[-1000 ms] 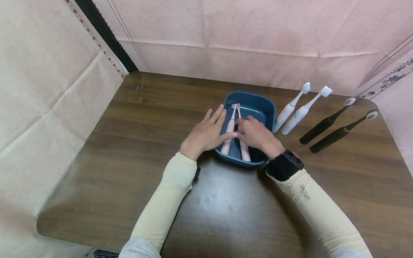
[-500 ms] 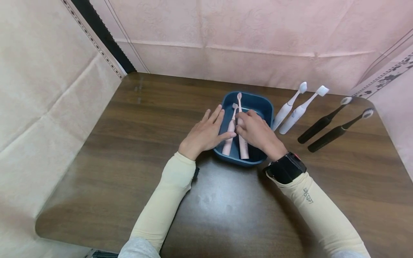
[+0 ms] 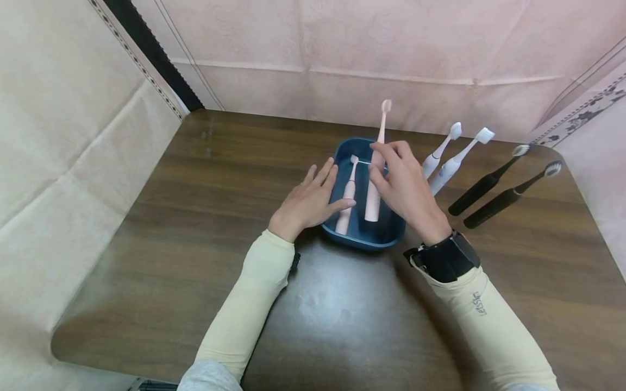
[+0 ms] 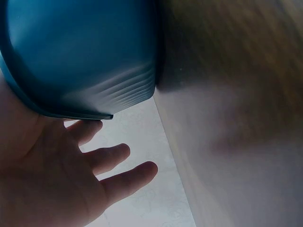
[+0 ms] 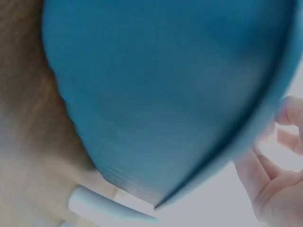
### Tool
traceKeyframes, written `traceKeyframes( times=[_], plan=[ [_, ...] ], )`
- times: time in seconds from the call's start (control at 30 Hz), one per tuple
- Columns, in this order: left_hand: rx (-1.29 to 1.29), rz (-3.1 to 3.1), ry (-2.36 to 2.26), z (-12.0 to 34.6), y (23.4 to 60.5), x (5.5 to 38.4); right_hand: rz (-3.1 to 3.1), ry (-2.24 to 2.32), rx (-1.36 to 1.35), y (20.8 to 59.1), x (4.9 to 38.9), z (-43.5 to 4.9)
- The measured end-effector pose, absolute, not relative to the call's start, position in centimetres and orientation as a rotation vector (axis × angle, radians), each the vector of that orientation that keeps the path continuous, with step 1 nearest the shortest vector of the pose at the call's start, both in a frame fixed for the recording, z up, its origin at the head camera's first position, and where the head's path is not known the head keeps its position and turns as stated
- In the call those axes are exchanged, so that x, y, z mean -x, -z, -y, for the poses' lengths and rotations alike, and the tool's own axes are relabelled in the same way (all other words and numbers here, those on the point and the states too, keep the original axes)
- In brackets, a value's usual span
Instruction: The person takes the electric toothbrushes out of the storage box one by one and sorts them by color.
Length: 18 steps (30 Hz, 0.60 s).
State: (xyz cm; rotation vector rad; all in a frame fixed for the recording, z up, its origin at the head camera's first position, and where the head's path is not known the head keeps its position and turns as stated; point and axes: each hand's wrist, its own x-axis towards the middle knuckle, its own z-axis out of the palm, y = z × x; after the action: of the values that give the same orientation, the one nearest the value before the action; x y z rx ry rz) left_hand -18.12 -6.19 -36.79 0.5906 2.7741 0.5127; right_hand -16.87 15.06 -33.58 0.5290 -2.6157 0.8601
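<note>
My right hand (image 3: 406,182) pinches a pink electric toothbrush (image 3: 374,198) by its handle, held over the blue bin (image 3: 364,243) with the brush head pointing to the back. Inside the bin lies a second pink electric toothbrush (image 3: 347,203), along the left side. My left hand (image 3: 308,201) rests on the bin's left rim with fingers straight and spread, its thumb reaching across the lying toothbrush. In the left wrist view the left fingers (image 4: 128,182) extend past the bin's rim. The right wrist view shows the bin wall (image 5: 165,94) large, with the right hand (image 5: 279,189) partly cut off.
Two white electric toothbrushes (image 3: 447,169) lie on the wooden table (image 3: 220,190) just right of the bin. Farther right are two black electric toothbrushes (image 3: 504,206). A pink cloth (image 3: 342,70) hangs behind the table's back edge.
My right hand has lifted the right-hand pink toothbrush up from the bin's floor and moved it back and to the right. The left hand has stayed at the bin's left rim.
</note>
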Motion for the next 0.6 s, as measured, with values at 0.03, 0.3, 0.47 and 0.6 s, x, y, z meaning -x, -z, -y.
traceKeyframes(
  times=[0.03,0.3,0.47,0.6],
  plan=[
    [-0.588,-2.774,-0.507,6.2,36.8,18.1,2.594,-0.859,-0.523,33.3,16.7,-15.1],
    [-0.571,-2.777,-0.504,6.2,36.8,18.2,2.424,-0.860,-0.498,32.0,16.1,-15.5],
    [-0.570,-2.779,-0.513,6.2,36.7,18.2,2.370,-0.852,-0.475,31.7,15.5,-15.9],
    [-0.570,-2.781,-0.517,6.1,36.7,18.1,2.333,-0.831,-0.451,31.5,15.1,-16.3]
  ],
)
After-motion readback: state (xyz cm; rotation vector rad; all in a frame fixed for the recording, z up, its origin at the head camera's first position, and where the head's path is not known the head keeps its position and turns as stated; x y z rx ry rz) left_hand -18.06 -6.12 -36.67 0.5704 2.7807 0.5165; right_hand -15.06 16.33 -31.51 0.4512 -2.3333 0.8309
